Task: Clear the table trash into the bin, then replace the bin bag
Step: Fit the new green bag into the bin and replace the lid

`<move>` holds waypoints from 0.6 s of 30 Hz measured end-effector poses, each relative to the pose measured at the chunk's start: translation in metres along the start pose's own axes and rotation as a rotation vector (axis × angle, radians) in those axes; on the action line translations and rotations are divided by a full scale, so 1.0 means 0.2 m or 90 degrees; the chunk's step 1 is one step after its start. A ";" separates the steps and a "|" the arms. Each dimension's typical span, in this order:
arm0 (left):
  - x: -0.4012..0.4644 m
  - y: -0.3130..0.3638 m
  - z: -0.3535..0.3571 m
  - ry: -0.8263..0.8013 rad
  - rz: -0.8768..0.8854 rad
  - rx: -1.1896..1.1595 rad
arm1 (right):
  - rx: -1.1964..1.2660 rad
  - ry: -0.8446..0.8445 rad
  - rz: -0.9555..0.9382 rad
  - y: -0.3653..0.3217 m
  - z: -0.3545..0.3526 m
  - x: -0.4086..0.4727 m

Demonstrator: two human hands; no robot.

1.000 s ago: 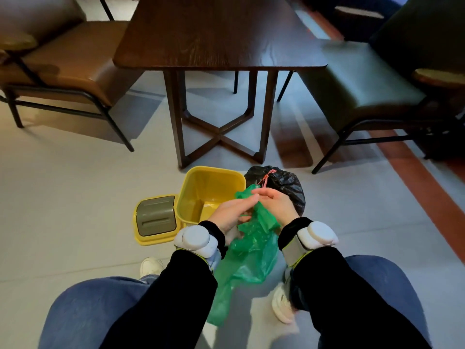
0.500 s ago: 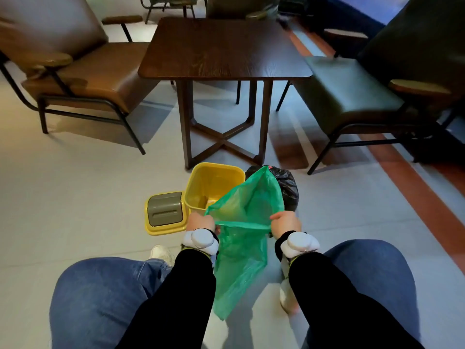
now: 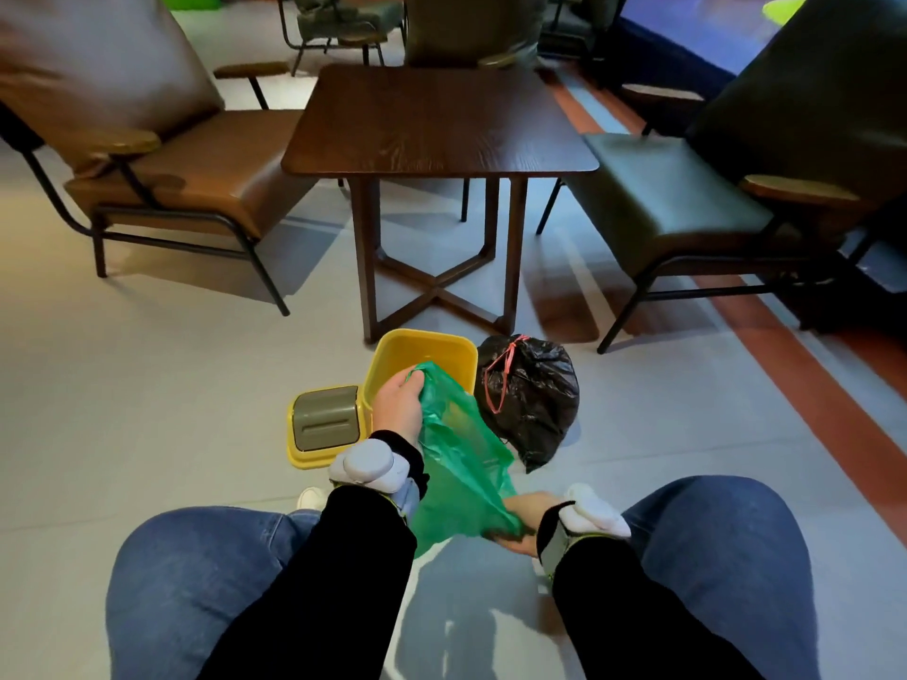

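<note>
A small yellow bin stands open on the floor in front of my knees, with no bag inside it. Its yellow lid with a grey flap lies to its left. A tied black trash bag with a red drawstring sits just right of the bin. I hold a green bin bag stretched between my hands. My left hand grips one end at the bin's near rim. My right hand grips the other end low, close to my right knee.
A dark wooden table stands beyond the bin, its top bare. A brown armchair is at the left and a dark green armchair at the right. More chairs stand further back.
Both hands first worked the bag's mouth apart, then held it wide open. Now my left hand has moved forward to the bin rim and my right hand has drawn back toward my knee.
</note>
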State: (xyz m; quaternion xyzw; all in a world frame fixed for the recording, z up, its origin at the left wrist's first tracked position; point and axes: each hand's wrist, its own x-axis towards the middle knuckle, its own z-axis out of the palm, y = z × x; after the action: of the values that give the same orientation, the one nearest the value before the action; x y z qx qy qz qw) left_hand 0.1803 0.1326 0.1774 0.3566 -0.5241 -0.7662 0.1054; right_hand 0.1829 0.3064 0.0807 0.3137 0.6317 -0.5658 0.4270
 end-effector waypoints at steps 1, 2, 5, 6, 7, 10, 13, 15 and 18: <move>0.01 0.01 -0.01 -0.003 0.010 -0.015 | 0.067 -0.015 0.011 0.02 0.03 0.00; 0.01 0.02 -0.03 0.004 0.022 0.003 | 0.082 -0.002 -0.005 0.01 0.04 0.00; 0.03 0.00 -0.15 0.051 0.035 0.259 | 0.095 0.023 -0.175 -0.13 0.04 0.02; 0.03 -0.01 -0.19 0.029 0.010 0.410 | 0.106 0.046 -0.237 -0.20 0.03 0.01; 0.01 -0.02 -0.23 -0.024 -0.036 0.579 | 0.157 0.037 -0.273 -0.25 0.03 -0.06; -0.05 -0.03 -0.28 -0.289 -0.293 0.847 | 0.306 -0.097 -0.276 -0.36 0.04 -0.16; -0.09 -0.02 -0.28 -0.466 -0.514 0.795 | 0.305 -0.256 -0.252 -0.41 0.04 -0.29; -0.05 -0.06 -0.27 -0.411 -0.384 0.757 | 0.285 -0.321 -0.284 -0.42 0.03 -0.31; 0.03 -0.16 -0.25 -0.169 -0.206 0.415 | 0.316 -0.349 -0.311 -0.42 0.03 -0.32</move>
State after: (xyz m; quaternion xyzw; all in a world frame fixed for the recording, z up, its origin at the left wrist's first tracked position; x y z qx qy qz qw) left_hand 0.2163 0.1064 0.1376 0.3474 -0.6861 -0.6058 -0.2040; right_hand 0.1377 0.2931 0.1755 0.0865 0.3958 -0.8469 0.3445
